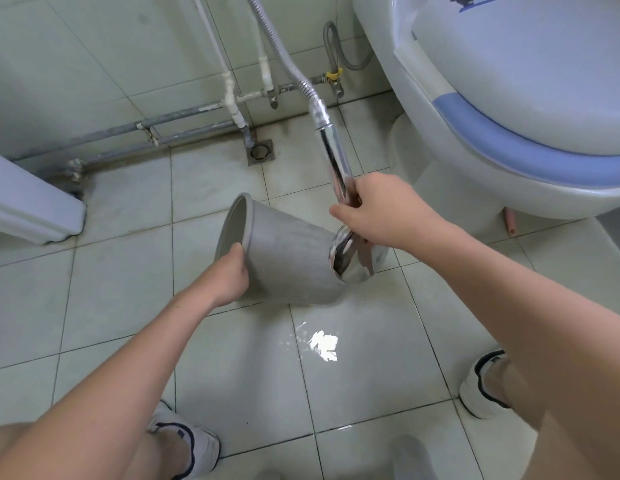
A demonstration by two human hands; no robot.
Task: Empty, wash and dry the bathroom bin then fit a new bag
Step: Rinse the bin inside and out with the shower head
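Over wet floor tiles [232,358]: left hand [232,275] gripping bin [288,251] rim, right hand [378,209] clutching shower head [350,258]; rinsing best by rotating bin slowly.

A white toilet [530,109] with a blue seat rim fills the upper right, and a floor drain [260,152] sits at the foot of the tiled wall (pipes [156,128] run low along it). A yellow-handled valve [333,77] is on the wall. A puddle [322,344] glints on the floor [111,306].
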